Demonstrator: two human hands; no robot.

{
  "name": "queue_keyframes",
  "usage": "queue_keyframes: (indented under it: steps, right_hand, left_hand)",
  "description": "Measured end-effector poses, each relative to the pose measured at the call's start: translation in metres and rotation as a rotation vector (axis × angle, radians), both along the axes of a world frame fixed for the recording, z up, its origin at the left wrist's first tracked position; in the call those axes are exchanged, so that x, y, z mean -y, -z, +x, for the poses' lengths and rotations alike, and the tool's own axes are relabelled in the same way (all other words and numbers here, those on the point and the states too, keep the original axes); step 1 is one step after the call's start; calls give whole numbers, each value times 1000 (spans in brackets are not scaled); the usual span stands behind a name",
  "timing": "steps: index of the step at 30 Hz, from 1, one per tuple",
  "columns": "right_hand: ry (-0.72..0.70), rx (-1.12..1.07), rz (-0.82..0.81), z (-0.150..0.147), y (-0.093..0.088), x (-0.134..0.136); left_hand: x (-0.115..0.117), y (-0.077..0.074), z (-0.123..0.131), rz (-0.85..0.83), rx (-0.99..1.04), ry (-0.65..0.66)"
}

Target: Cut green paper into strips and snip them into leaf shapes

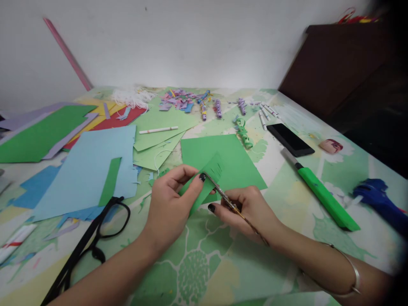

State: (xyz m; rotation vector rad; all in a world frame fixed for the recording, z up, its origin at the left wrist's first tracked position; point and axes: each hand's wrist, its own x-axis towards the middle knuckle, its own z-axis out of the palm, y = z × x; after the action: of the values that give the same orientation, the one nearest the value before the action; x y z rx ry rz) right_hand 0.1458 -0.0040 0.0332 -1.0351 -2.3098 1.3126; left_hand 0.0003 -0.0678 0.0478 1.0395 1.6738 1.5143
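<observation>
My left hand [172,195] pinches a folded strip of green paper [212,170] between thumb and fingers. A row of short parallel slits shows along the strip's far end. In my right hand [251,208] is a pair of scissors [228,199], their blades lying across the strip close to my left thumb. How far the blades are apart I cannot tell. Beneath and beyond the strip lies a green paper sheet [223,148] on the table. A narrow green paper strip [110,180] rests on a light blue sheet [92,157] to the left.
Black glasses [111,216] lie near my left forearm. On the right are a green utility knife [325,195] with its blade out, a black phone [290,139] and a blue tool [381,197]. Paper scraps [180,100], curled paper pieces [244,134] and white string [132,95] lie toward the wall.
</observation>
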Motion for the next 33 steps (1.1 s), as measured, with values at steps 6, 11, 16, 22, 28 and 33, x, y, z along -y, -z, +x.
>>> queue_keyframes:
  steps: [6, 11, 16, 22, 28, 33]
  right_hand:
    - [13, 1, 27, 0, 2, 0]
    - [17, 17, 24, -1, 1, 0]
    - [29, 13, 38, -2, 1, 0]
    - [37, 9, 23, -2, 1, -1]
    - [19, -40, -142, 0, -4, 1]
    - [-39, -90, -238, 1, -5, 0]
  left_hand:
    - [-1, -2, 0, -16, 4, -5]
    - [0, -2, 0, -32, 13, -12]
    - [-1, 0, 1, -36, 29, -6]
    - [-1, -1, 1, -24, 70, 9]
    - [1, -1, 1, -15, 98, 32]
    - [0, -1, 0, 11, 54, 7]
